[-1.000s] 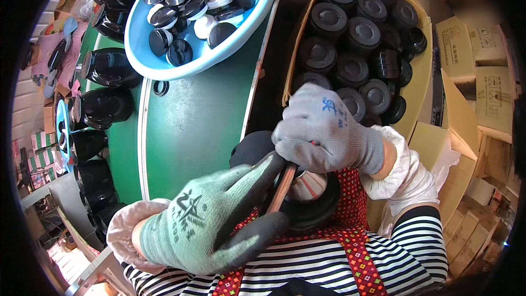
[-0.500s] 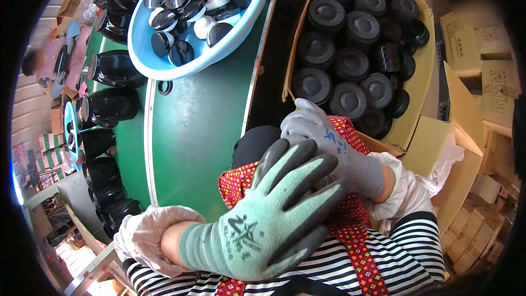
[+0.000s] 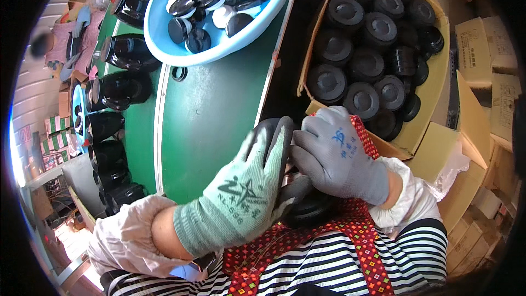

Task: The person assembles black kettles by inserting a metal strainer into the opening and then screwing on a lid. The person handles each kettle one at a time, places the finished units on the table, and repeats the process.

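Observation:
My left hand (image 3: pixel 246 186), in a green glove with dark palm and fingers, has its fingers stretched upward and close together. Beside it my right hand (image 3: pixel 339 156), in a grey glove, has its fingers curled against the left hand's fingers. What the right fingers grip, if anything, is hidden. Below both hands a round, glossy black piece (image 3: pixel 310 211) lies on my red patterned apron (image 3: pixel 359 241). My left thumb reaches over its edge; the gloves cover much of it.
A cardboard carton (image 3: pixel 433 96) of round black lids (image 3: pixel 380 28) stands ahead right. On the green table (image 3: pixel 203 126) are a blue basin (image 3: pixel 219 57) with black-and-white lids and a small black ring (image 3: pixel 179 73). Black glossy pots (image 3: pixel 125 89) line its left side. Flattened cartons (image 3: pixel 474 55) lie far right.
My left hand has drawn its spread fingers together and swung them upward. The right hand has come out from behind it, fingers curled. The black piece on my apron now shows. The view has shifted slightly.

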Tool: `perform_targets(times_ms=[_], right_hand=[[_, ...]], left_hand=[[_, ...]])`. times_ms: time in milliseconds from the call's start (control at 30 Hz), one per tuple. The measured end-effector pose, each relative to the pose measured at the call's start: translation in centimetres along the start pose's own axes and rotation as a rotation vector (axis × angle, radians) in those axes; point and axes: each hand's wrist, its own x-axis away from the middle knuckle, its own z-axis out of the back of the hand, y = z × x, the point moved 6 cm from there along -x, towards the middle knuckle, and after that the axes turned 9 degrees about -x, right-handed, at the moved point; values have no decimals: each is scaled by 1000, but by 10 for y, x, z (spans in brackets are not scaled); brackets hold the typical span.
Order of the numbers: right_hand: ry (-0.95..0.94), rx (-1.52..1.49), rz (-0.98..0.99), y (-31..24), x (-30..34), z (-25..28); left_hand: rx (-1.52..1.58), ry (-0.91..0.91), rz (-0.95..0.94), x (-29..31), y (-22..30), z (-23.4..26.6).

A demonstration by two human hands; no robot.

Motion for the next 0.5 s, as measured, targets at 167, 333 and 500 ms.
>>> perform_targets(times_ms=[167, 333, 500], right_hand=[[128, 27, -180, -17, -1, 20], [-21, 125, -158, -22, -3, 20], [-202, 305, -148, -33, -3, 22]], left_hand=[[-26, -118, -61, 2, -38, -10], [-103, -196, -233, -11, -56, -23], [-55, -163, -387, -22, -62, -25]])
